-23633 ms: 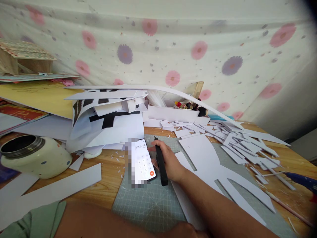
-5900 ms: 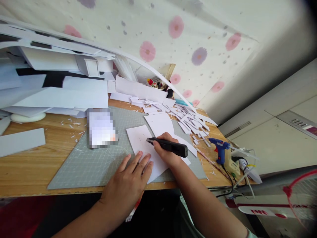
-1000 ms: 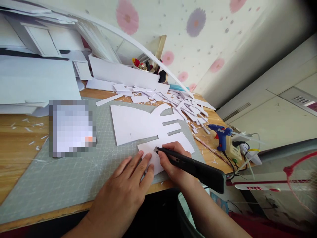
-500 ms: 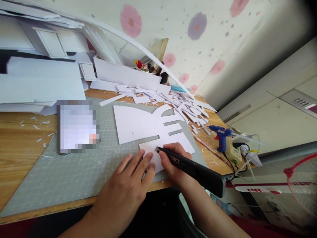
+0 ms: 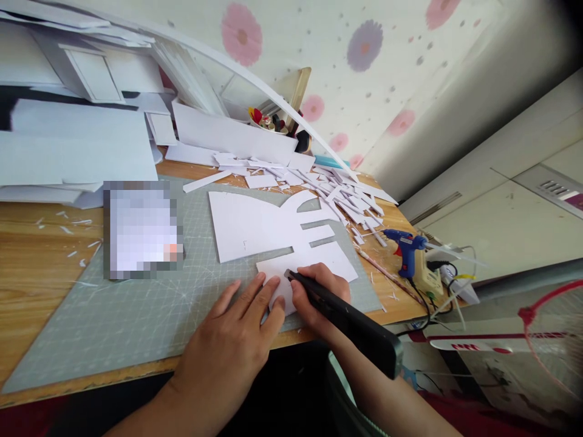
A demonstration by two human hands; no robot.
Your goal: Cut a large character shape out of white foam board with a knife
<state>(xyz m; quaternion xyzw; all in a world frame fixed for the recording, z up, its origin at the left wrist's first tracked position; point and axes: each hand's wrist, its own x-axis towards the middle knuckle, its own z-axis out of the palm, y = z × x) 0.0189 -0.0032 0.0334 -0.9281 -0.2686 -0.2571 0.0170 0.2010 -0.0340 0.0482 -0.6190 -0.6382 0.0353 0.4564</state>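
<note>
A white foam board sheet [image 5: 252, 221] with a curved edge and several slots lies on the grey-green cutting mat [image 5: 132, 321]. My left hand [image 5: 243, 325] rests on the sheet's near part and the mat, fingers stretched out and spread. My right hand [image 5: 321, 294] is closed around a black utility knife [image 5: 350, 318]. The knife slants, its tip on the near part of the sheet just beyond my left fingertips and its butt end toward me on the right. How far the blade goes into the board cannot be made out.
White offcuts [image 5: 346, 194] lie heaped behind the mat. A blue glue gun [image 5: 407, 249] with a cable stands at the right table edge. On the left are stacked white boards [image 5: 82, 142] and a pixelated object [image 5: 141, 230]. A red-rimmed racket [image 5: 542, 309] is at far right.
The knife's butt end has swung slightly left and toward me, with its tip in nearly the same place. My left hand stays on the sheet.
</note>
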